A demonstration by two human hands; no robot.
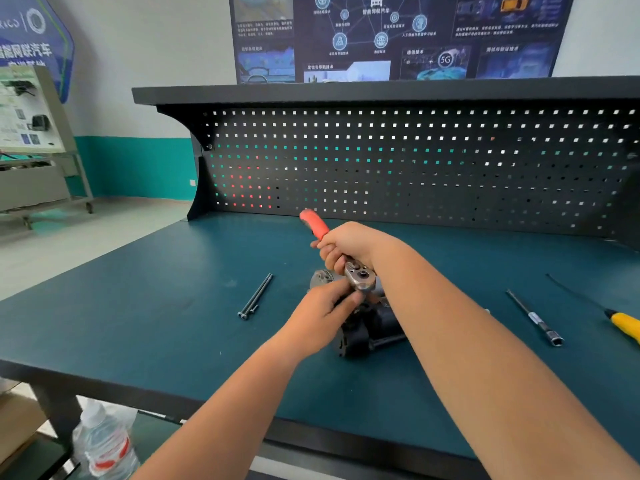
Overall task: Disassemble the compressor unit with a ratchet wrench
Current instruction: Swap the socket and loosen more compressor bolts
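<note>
Compressor unit point(367, 329), dark-bodied with a grey metal end, lies on its side on the green-topped workbench point(166, 306), near the middle of the surface and somewhat toward the front edge; much of it is covered by the hands. Ratchet wrench point(360, 278) is applied at the top of the unit, its chrome head facing up and its red handle angled up and away to the left, toward the pegboard point(415, 161). Right hand point(348, 244) is clenched round the wrench's shaft just above the head, with the red grip protruding beyond the fist. Left hand point(320, 311) reaches in from the left with thumb and fingers curled, pinching at the underside of the wrench head where it meets the unit; the fitting beneath the head is hidden by the fingers. Two long bolts point(256, 295) lie side by side on the bench to the left of the unit, apart from it. An extension bar point(535, 318) with a square-drive end lies on the bench to the right, well apart from the unit, and a yellow-handled screwdriver point(625, 325) lies beyond it at the right edge of view. A plastic water bottle point(104, 441) stands below the bench at lower left. A dark poster point(398, 36) hangs on the wall above the bench's top shelf.
</note>
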